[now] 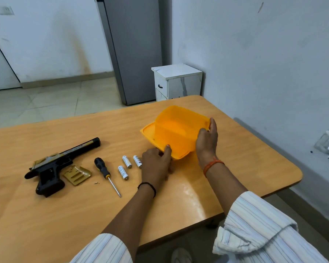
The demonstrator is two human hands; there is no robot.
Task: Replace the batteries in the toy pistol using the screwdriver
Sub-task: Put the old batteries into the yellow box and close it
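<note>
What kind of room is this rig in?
Probably a plain room in a home, not a lab: tall grey refrigerator on a tiled floor, small white bedside cabinet in the corner, light wooden table as workbench.

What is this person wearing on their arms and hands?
Both hands are bare. The left hand has a thin black band at its wrist, the right hand an orange thread band. Both forearms show below pushed-up sleeves of pale, finely striped cloth.

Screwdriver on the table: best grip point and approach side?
Grip the screwdriver by its fat black handle at the far end, coming from above. It lies flat, thin shaft pointing toward the person, with open table between the gold cover and batteries either side.
</note>
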